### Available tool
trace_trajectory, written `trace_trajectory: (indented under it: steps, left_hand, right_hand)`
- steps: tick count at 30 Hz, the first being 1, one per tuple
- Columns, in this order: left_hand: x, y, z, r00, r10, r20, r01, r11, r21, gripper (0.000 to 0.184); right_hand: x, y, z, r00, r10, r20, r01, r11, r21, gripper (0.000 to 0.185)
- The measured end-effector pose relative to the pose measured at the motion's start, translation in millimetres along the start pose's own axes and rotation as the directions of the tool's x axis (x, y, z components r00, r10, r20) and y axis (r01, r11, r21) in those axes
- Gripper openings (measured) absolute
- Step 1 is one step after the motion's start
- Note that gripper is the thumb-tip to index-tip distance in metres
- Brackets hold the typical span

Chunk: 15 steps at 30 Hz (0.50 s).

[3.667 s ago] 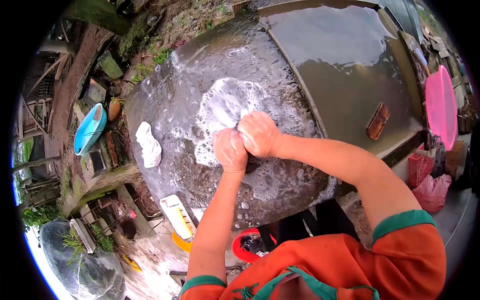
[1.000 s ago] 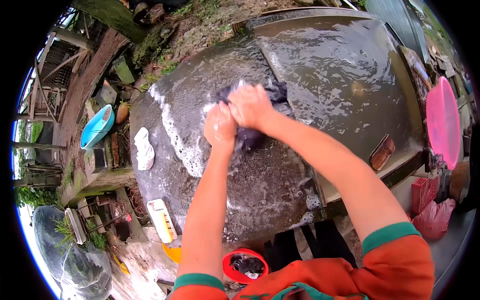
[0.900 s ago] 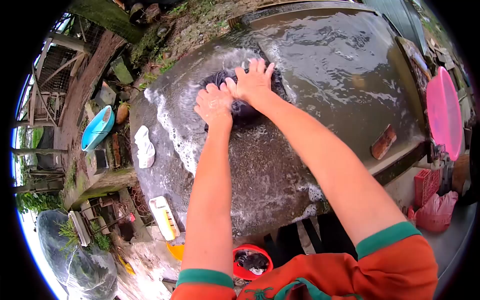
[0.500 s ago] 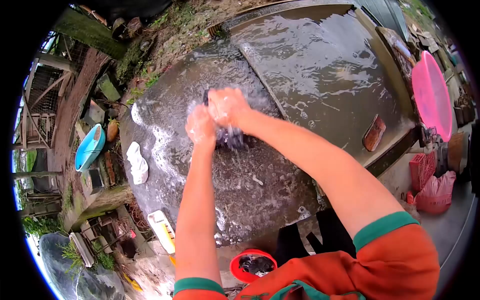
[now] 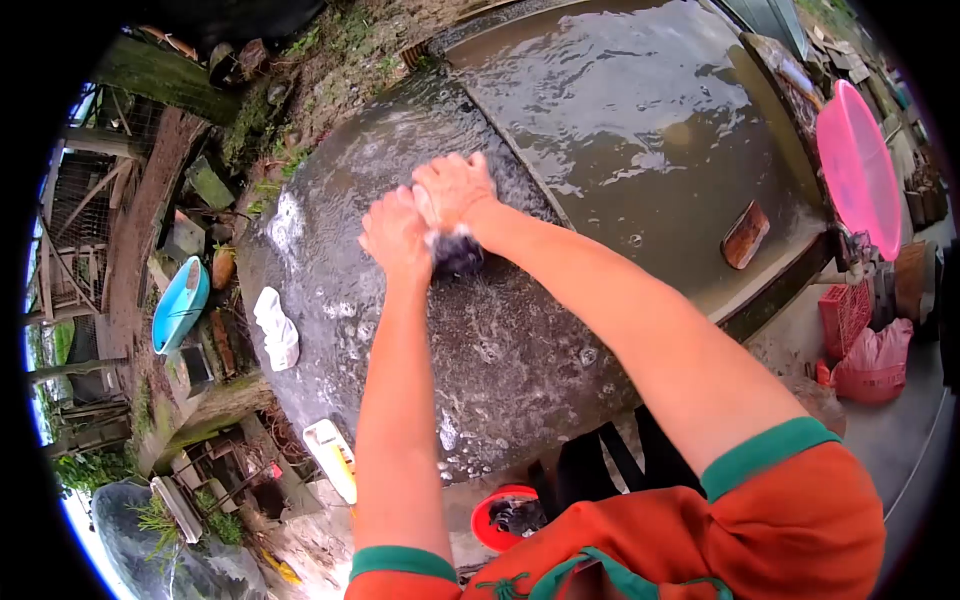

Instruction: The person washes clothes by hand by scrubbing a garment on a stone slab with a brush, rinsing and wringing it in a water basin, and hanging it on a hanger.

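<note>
On the wet stone slab (image 5: 520, 350), both my hands are pressed together around a dark wet cloth (image 5: 457, 254). My left hand (image 5: 396, 232) has its fingers curled over the left side of the bundle. Right beside it, my right hand (image 5: 455, 190) grips the cloth from above, its fingers bent. Part of the bundle shows below my hands; the rest is hidden under them. A crumpled white cloth (image 5: 276, 328) lies at the slab's left edge. Near the lower left edge stands a white tray with a yellow item (image 5: 332, 458).
A water basin (image 5: 660, 130) adjoins the slab on the right, with a brick (image 5: 745, 235) on its near edge. A pink basin (image 5: 858, 170) stands far right, above a pink bag (image 5: 875, 362). A blue basin (image 5: 181, 305) is at left; a red bucket (image 5: 483, 520) holds dark cloth below.
My hands were spread flat on the dark cloth, then lifted and bunched it; now they are lower on the slab, pressed round the bundle. Foam on the slab has thinned, and the view has shifted.
</note>
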State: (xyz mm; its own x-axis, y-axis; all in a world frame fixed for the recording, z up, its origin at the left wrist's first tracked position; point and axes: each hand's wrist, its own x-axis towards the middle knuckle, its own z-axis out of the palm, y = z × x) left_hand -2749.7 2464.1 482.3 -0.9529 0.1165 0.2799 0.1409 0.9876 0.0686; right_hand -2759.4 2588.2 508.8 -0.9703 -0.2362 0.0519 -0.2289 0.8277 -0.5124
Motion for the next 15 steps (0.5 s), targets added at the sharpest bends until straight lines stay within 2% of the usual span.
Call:
trace_trajectory:
  steps: [1, 2, 4, 5, 6, 8, 10, 11, 12, 13, 14, 15]
  left_hand:
    - [7, 19, -7, 0.952, -0.29, -0.097, 0.292, 0.957, 0.007, 0.034]
    - [-1, 20, -13, 0.967, -0.256, -0.007, 0.251, 0.954, -0.161, 0.034]
    - [-26, 12, -22, 0.977, -0.154, 0.149, 0.207, 0.854, -0.477, 0.036]
    - [-49, 11, -19, 0.993, -0.07, -0.095, 0.0, 0.804, -0.595, 0.035]
    - [-75, 14, -17, 0.939, -0.009, -0.344, -0.23, 0.725, -0.649, 0.034]
    - [-117, 23, -26, 0.915, 0.045, -0.4, -0.304, 0.728, -0.614, 0.027]
    - [-105, -1, 2, 0.984, 0.17, -0.059, -0.18, 0.946, -0.268, 0.022]
    - [-74, -5, -10, 0.991, 0.126, -0.044, -0.134, 0.928, -0.348, 0.024]
    - [-51, -9, 10, 0.941, 0.11, -0.319, -0.205, 0.938, -0.28, 0.03]
    - [-22, -2, -3, 0.991, -0.125, 0.047, 0.133, 0.949, -0.286, 0.035]
    - [0, -8, 3, 0.977, -0.141, 0.158, 0.161, 0.979, -0.127, 0.04]
    - [13, 4, -11, 0.893, -0.393, 0.221, 0.418, 0.905, -0.078, 0.045]
  right_hand:
    - [2, -6, -1, 0.983, 0.127, -0.13, -0.129, 0.992, -0.008, 0.037]
    - [-8, -8, -3, 0.981, 0.186, -0.054, -0.184, 0.982, 0.038, 0.037]
    - [-43, -20, -14, 0.953, 0.281, 0.114, -0.294, 0.948, 0.121, 0.037]
    - [-72, -25, -6, 0.97, 0.229, -0.08, -0.209, 0.956, 0.204, 0.036]
    - [-108, -27, 12, 0.942, 0.187, -0.277, -0.111, 0.957, 0.269, 0.036]
    - [-164, -24, 42, 0.894, 0.016, -0.448, 0.145, 0.935, 0.323, 0.037]
    - [-137, -19, 20, 0.934, -0.24, -0.263, 0.261, 0.964, 0.048, 0.037]
    - [-100, -6, 31, 0.939, -0.277, -0.201, 0.283, 0.959, -0.002, 0.033]
    - [-54, -18, -4, 0.967, -0.093, 0.236, 0.088, 0.996, 0.035, 0.034]
    - [-27, -10, -6, 0.975, -0.165, 0.148, 0.168, 0.986, -0.004, 0.038]
    - [-6, -9, -2, 0.996, -0.029, 0.079, 0.034, 0.998, -0.057, 0.023]
    - [1, -6, 10, 0.997, 0.044, -0.059, -0.047, 0.998, -0.049, 0.033]
